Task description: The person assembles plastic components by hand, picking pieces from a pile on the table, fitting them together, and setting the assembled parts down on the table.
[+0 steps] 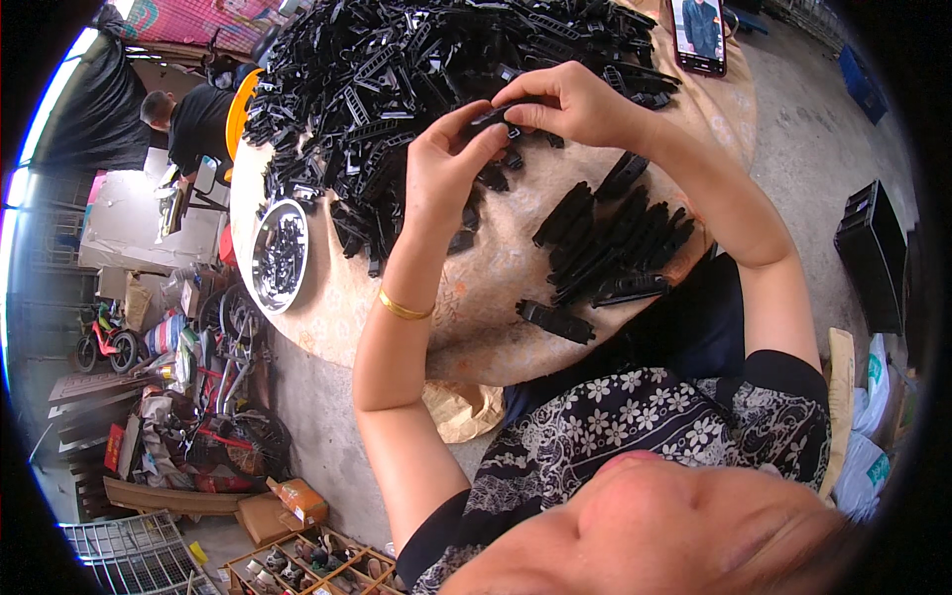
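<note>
Above the front edge of a big heap of black plastic parts [397, 74], my two hands meet around one small black plastic part [486, 120]. My left hand [446, 164] pinches it between thumb and fingers. From the other side, my right hand [575, 107] grips it with thumb and forefinger, partly hiding it. Closer to me on the right lies a stack of long black plastic pieces [610, 238], with a single piece [555, 321] apart from it. At the left table edge stands a white oval dish [301, 273] holding small shiny pieces.
A patterned beige cloth covers the round table [337, 322]. A phone [698, 35] stands at the far right. Black crates [873, 258] are on the floor to the right. Bicycles, boxes and clutter fill the left floor. Another person [188, 124] sits at the far left.
</note>
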Action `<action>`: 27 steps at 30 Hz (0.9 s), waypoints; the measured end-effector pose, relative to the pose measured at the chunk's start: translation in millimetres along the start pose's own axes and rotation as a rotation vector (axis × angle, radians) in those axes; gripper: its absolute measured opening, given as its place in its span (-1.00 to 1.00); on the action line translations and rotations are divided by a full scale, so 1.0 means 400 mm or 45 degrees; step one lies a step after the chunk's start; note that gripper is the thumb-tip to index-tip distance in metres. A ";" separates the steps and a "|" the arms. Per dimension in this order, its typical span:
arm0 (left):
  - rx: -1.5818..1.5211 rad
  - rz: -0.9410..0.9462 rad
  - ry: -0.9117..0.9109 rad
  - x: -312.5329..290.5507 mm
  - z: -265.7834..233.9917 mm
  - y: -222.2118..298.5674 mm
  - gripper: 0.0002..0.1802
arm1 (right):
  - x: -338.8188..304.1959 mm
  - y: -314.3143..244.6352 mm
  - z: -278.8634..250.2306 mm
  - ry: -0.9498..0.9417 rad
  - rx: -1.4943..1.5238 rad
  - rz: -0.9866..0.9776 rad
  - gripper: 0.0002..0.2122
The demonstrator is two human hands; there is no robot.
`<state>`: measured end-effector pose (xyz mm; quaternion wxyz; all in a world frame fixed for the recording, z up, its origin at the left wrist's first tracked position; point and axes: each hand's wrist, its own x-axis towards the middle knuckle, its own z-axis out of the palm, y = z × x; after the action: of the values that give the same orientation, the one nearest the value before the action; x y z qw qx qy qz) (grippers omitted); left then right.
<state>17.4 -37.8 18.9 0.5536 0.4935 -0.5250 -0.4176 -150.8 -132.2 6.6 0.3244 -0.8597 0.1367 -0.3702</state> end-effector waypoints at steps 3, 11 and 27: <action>0.039 0.029 0.040 0.003 -0.009 -0.004 -0.60 | -0.005 -0.024 0.008 0.053 -0.116 -0.009 -0.77; 0.754 0.428 0.126 -0.005 -0.002 0.013 -0.63 | 0.000 -0.026 -0.042 -0.190 -0.006 0.052 -0.56; 0.389 0.155 -0.541 -0.066 0.049 0.041 -0.64 | 0.027 0.097 -0.149 0.270 0.383 0.053 -0.60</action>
<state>-5.5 -11.4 29.8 0.3741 0.4401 -0.7151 -0.3936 -186.4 -193.6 17.5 0.4406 -0.7547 0.1311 -0.4681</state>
